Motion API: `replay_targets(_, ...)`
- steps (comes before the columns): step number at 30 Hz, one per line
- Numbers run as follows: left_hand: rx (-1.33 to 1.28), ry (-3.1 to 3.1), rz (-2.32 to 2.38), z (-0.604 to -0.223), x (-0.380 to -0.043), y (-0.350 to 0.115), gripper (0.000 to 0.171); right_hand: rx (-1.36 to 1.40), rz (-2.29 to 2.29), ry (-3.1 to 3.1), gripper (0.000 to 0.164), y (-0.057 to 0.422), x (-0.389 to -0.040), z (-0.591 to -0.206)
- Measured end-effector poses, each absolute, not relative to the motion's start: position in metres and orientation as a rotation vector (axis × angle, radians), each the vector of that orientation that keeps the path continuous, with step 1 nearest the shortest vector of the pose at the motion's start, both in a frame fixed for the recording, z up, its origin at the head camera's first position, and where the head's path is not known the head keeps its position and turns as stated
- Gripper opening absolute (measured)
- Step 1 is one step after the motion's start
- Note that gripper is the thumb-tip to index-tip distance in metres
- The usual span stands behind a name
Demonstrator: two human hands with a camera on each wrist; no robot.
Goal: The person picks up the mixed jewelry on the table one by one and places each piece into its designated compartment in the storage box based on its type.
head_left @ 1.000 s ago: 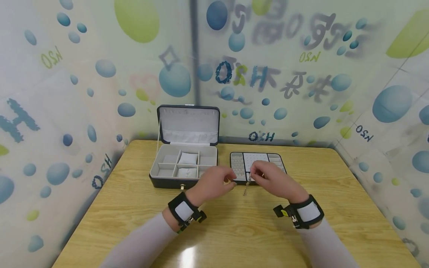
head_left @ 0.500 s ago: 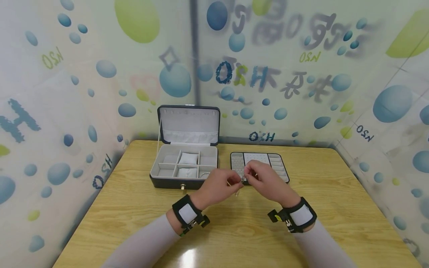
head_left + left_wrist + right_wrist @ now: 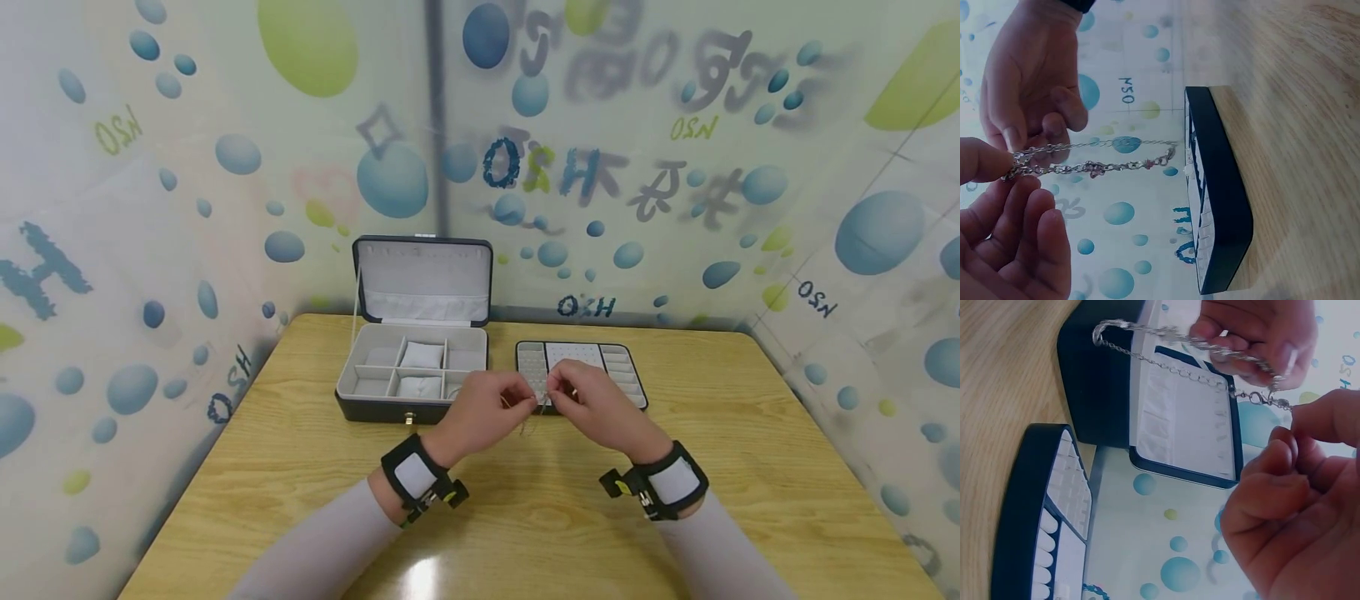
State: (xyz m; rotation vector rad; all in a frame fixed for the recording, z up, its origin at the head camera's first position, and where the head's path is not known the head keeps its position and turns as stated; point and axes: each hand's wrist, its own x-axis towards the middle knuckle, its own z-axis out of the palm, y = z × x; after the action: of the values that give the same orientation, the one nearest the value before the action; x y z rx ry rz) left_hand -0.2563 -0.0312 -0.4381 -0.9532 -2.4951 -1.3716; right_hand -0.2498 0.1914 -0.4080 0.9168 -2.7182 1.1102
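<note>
A silver chain bracelet [image 3: 1094,167] hangs in a loop between my two hands, over the front edge of the flat jewelry tray. My left hand [image 3: 480,415] pinches one part of it between thumb and fingertips. Close beside it, my right hand [image 3: 603,408] pinches an end of the chain. In the right wrist view a small lobster clasp [image 3: 1260,398] sits right by the right fingertips, and the loop droops away to the left. Small pinkish charms [image 3: 1094,167] show along the chain in the left wrist view.
An open dark jewelry box [image 3: 375,410] stands left of the hands, its lid [image 3: 423,279] upright. White cushions [image 3: 422,355] fill two compartments; the left hand partly covers a third with a ring-shaped piece. Right of it lies the jewelry tray [image 3: 1019,506]. A patterned wall rises behind the table.
The right hand has moved left with the bracelet, toward the left hand, which has moved slightly right and now pinches the chain too. Over the last half second the hands barely shift.
</note>
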Motion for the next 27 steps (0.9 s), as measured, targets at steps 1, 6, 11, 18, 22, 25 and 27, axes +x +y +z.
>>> replay_targets(1,-0.946,-2.483,-1.39,-0.437,-0.256,-0.032,0.008,0.911,1.12,-2.724,0.014,0.191,-0.251,-0.409)
replay_targets(6,-0.927,-2.434,-1.436,-0.432,-0.256,-0.035,0.007,0.901,1.186,-2.731,0.013,0.188,-0.254,-0.416)
replay_targets(11,-0.911,-2.402,-1.428,-0.429,-0.257,-0.037,0.008,0.863,1.217,-2.748,0.009,0.181,-0.255,-0.426)
replay_targets(18,-0.913,-2.375,-1.422,-0.427,-0.255,-0.037,0.007,0.836,1.27,-2.723,0.01,0.17,-0.251,-0.43)
replay_targets(22,-0.898,-2.374,-1.415,-0.425,-0.255,-0.038,0.007,0.813,1.271,-2.732,0.008,0.171,-0.251,-0.43)
replay_targets(25,-0.884,-2.372,-1.424,-0.422,-0.254,-0.039,0.008,0.822,1.268,-2.747,0.005,0.172,-0.252,-0.431)
replay_targets(27,-0.877,-2.368,-1.437,-0.421,-0.253,-0.04,0.007,0.861,1.281,-2.757,0.007,0.173,-0.253,-0.432)
